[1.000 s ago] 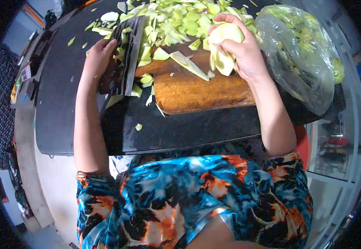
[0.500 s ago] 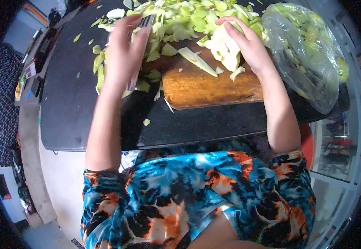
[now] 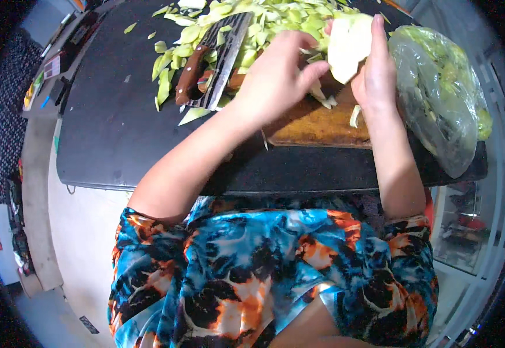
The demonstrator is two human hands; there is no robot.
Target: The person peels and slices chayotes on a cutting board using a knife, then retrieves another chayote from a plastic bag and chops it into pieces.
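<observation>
My right hand (image 3: 377, 78) grips a pale, peeled piece of fruit or vegetable (image 3: 348, 49) above the right part of a wooden chopping board (image 3: 322, 124). The piece's exact kind cannot be told. Just left of it is my left hand (image 3: 281, 72), thumb and fingers apart and nothing visible in them. Beyond that wrist lies a cleaver (image 3: 229, 49) with a riveted brown wooden handle (image 3: 190, 75), resting among cut slices. Pale green slices (image 3: 220, 11) are heaped over the far side of the board and the table.
A clear plastic bag (image 3: 438, 98) with green produce inside sits at the right of the dark table (image 3: 107, 133). The table's near edge runs just in front of my body. Shelving (image 3: 61, 64) with small items stands to the left.
My left hand has let go of the cleaver, which now lies on the slices, and has moved right toward the pale piece. My right hand has tilted that piece more upright.
</observation>
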